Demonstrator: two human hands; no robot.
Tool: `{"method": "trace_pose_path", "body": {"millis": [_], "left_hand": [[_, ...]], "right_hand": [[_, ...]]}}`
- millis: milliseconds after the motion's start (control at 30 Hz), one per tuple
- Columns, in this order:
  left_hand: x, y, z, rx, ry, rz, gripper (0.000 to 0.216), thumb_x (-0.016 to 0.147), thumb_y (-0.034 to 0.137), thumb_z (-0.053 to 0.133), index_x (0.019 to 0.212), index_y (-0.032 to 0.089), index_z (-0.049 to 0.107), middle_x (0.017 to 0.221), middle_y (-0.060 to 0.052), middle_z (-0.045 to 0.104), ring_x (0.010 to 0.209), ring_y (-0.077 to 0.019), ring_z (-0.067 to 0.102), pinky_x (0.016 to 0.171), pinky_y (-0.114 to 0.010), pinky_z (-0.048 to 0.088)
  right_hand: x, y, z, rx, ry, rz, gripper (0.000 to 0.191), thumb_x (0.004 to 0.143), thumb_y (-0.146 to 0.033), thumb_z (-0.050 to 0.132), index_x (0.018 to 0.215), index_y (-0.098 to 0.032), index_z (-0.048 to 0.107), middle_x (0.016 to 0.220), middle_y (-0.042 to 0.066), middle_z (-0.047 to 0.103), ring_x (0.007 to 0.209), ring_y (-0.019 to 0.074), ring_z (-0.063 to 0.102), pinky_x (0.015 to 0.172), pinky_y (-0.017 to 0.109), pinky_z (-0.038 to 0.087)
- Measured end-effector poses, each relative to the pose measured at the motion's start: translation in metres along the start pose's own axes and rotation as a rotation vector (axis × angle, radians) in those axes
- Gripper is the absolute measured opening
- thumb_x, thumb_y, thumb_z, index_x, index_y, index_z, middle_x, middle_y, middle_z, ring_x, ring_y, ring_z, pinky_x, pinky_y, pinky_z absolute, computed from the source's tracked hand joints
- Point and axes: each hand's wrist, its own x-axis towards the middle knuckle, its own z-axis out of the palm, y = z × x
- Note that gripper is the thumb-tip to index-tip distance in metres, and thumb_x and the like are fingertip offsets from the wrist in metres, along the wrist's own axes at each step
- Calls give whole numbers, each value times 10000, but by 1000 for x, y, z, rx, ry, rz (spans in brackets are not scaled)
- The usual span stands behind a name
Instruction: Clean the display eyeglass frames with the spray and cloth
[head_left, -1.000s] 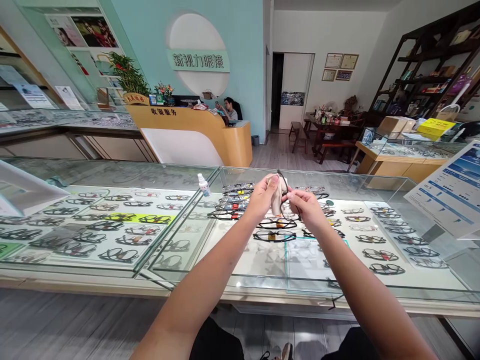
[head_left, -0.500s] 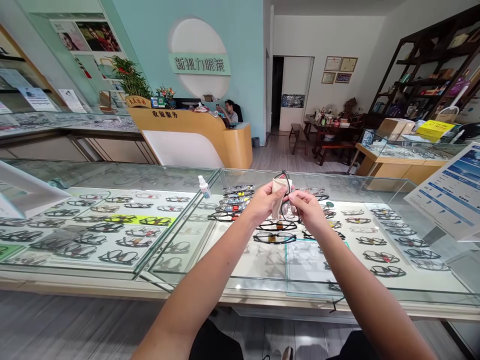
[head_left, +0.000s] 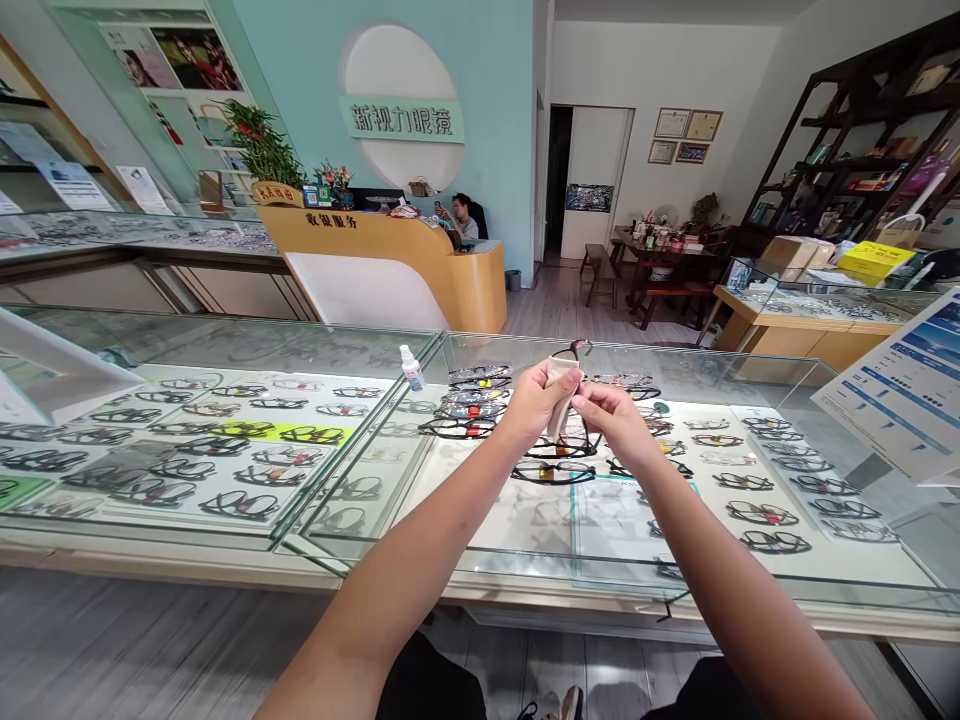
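Above the glass display counter (head_left: 480, 565), both my hands are on one pair of dark-framed eyeglasses (head_left: 577, 348). My left hand (head_left: 536, 402) is closed on a beige cloth (head_left: 556, 395), which is folded against the glasses and covers part of them. The fingers of my right hand (head_left: 611, 412) pinch the frame from the other side. Below my hands, a pair of black glasses with a yellow tag (head_left: 553, 473) lies on the counter, among several other pairs. A small white spray bottle (head_left: 412, 368) stands upright to the left.
Rows of glasses fill the display case on the left (head_left: 240, 505). A leaning printed sign (head_left: 900, 385) stands at the right, and a white sign (head_left: 52, 375) at the left. Behind are a wooden cashier desk (head_left: 480, 290) with a seated person, and a dark table with benches.
The glasses have turned between my hands, so less of the lower rim shows below my fingers. My left hand with the cloth has shifted slightly, and the view has moved a little.
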Motion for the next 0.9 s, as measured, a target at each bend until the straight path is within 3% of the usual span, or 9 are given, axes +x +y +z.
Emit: {"method": "trace_pose_path", "body": {"millis": [300,433,633,767,900], "left_hand": [[2,-1,-2,-36,54,-47,696,705,817,829,757,160,607,624,-4,642,504,-89,535,487,-221,405],[6,2,-11,-109,-39,-103,625,727,725,879,867,150,680,775,-48,740,558,-124,617,542,-253,494],[5,12,-19,-123,-249,-138,540,740,500,965,1069,138,735,867,-39,730,747,-162,698,691,-272,578],[3,9,-18,-93,-231,-139,556,706,428,999,1086,162,693,826,11,683,685,-120,654,636,-238,550],[5,2,-17,-56,-209,-129,552,706,503,983,982,168,643,698,47,614,546,-89,576,508,-201,461]], "right_hand": [[-1,-4,8,-37,-49,13,468,785,-606,888,701,-204,664,671,-48,439,598,101,282,588,296,218],[-1,-1,2,-7,9,21,416,806,-619,856,758,-216,765,672,-25,520,588,110,297,576,302,211],[-1,-5,-1,165,83,65,386,740,-593,906,751,-226,785,647,-18,550,589,124,329,574,301,269],[0,1,-3,146,74,41,344,776,-567,896,787,-236,801,742,5,631,634,135,382,610,301,303],[1,5,-3,11,14,-16,349,838,-573,853,773,-238,781,762,7,645,672,152,410,648,315,327]]}}
